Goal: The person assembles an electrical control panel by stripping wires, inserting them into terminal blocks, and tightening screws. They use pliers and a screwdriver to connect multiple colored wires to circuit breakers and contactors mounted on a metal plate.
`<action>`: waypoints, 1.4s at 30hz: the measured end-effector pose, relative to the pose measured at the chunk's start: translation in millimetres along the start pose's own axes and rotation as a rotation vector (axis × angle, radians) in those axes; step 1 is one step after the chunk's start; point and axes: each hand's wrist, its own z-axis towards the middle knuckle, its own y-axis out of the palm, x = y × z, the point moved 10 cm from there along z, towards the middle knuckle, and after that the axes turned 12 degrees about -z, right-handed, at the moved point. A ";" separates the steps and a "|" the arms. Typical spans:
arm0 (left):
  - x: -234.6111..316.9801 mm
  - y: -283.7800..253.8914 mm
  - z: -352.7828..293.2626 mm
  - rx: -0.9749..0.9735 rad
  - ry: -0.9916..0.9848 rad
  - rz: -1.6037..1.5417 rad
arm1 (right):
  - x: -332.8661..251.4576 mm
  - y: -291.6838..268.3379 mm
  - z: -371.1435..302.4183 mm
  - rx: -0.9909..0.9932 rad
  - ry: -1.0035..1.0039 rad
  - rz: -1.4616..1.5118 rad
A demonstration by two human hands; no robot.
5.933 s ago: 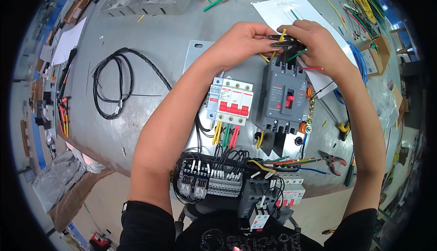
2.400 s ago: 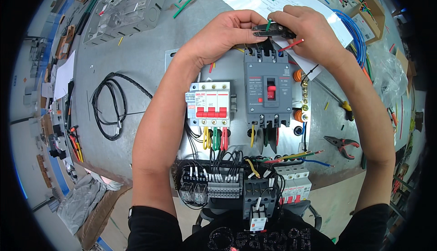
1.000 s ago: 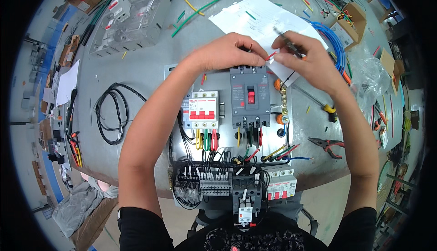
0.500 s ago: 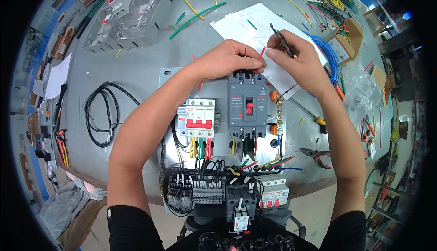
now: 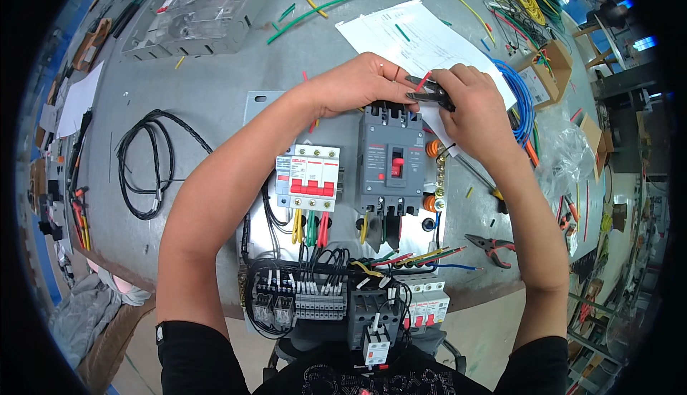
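Above the grey moulded-case circuit breaker [image 5: 391, 162], my left hand [image 5: 358, 87] is closed on a thin red wire [image 5: 424, 81], its fingertips near the breaker's top terminals. My right hand [image 5: 472, 105] is closed round dark-jawed pliers [image 5: 433, 96], whose handles are mostly covered by the palm. The jaws point left and stand apart, one on each side of the red wire, close to my left fingertips. Whether they touch the wire I cannot tell. Left of the breaker, a white miniature breaker with red switches [image 5: 313, 179] is mounted on the metal plate [image 5: 259, 116].
Papers [image 5: 379, 30] lie beyond my hands, with a blue wire coil [image 5: 519, 94] to their right. Red-handled pliers [image 5: 492, 248] and a screwdriver [image 5: 481, 173] rest at the right. A black cable coil [image 5: 152, 166] lies left. Wired terminal blocks [image 5: 322, 305] sit nearest me.
My right hand has turned and moved slightly down, bringing the pliers' jaws from pointing upward to either side of the red wire. My left hand still holds the wire. The whole view has shifted slightly.
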 end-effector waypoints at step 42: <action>1.3 3.8 -1.5 0.014 -0.007 -0.043 | 7.8 9.3 2.9 -0.034 0.077 0.054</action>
